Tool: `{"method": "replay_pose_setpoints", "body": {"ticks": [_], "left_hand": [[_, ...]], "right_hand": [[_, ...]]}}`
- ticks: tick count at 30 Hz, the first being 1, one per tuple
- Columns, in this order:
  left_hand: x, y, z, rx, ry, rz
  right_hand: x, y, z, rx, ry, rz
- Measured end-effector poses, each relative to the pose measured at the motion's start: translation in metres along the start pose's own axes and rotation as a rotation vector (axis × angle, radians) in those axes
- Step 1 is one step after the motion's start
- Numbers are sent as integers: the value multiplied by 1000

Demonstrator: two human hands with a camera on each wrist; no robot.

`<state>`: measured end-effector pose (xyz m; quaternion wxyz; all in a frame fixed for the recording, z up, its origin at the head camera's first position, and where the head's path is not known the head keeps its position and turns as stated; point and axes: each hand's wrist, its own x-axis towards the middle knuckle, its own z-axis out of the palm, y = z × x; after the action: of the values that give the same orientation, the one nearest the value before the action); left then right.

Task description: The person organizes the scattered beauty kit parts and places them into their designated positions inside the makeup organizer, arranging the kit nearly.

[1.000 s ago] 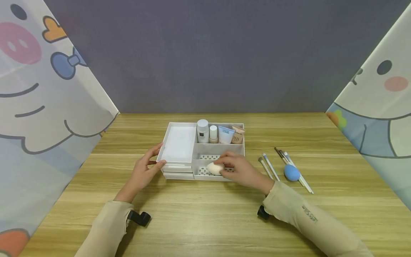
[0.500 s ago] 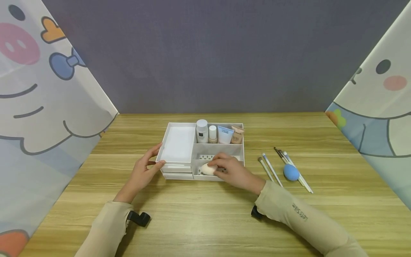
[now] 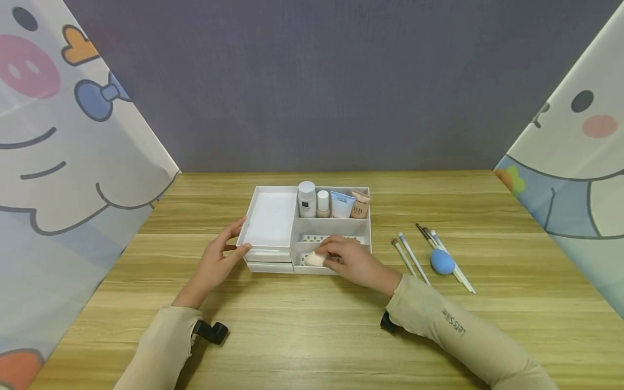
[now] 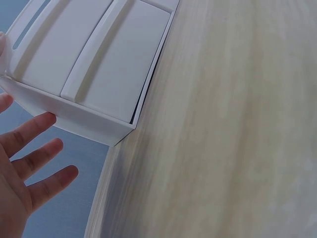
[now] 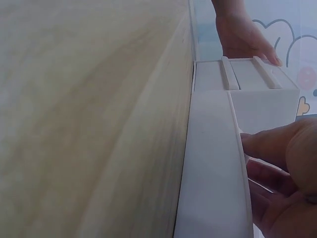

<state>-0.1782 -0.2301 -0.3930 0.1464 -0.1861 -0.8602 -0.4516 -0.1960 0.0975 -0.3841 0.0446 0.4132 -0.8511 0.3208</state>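
Observation:
A white organizer [image 3: 270, 216] stands mid-table, drawers at its front left. My left hand [image 3: 233, 238] rests with straight fingers against its front left corner; the left wrist view shows those fingers [image 4: 34, 158] spread beside the box's [image 4: 99, 64] corner. My right hand [image 3: 331, 252] pinches a beige sponge [image 3: 313, 259] low in the front compartment, over a dotted liner. In the right wrist view the fingers [image 5: 277, 168] curl behind the organizer's front wall [image 5: 213, 163], and the sponge is hidden.
Two bottles [image 3: 307, 199] and two tubes [image 3: 361, 205] stand in the back compartment. Right of the organizer lie several makeup brushes [image 3: 409, 254] and a blue sponge [image 3: 442, 261]. Cartoon curtains flank the wooden table [image 3: 312, 325]; a grey wall closes the back.
My right hand has moved left and down with the beige sponge, deeper into the front compartment. The left hand has stayed at the corner.

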Motion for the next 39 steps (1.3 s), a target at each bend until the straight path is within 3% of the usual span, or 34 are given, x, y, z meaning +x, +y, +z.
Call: {"method": "replay_pose_setpoints", "body": {"ticks": [13, 23, 31, 39], "left_hand": [[1, 0, 0, 8, -5, -10], [0, -1, 0, 14, -4, -9], [0, -1, 0, 13, -7, -12], [0, -1, 0, 11, -7, -8]], "right_hand": [[-8, -5, -17, 70, 30, 4], [-27, -6, -39, 33, 15, 80], [-42, 0, -53, 21, 72, 78], [-58, 8, -68, -1, 106, 158]]}}
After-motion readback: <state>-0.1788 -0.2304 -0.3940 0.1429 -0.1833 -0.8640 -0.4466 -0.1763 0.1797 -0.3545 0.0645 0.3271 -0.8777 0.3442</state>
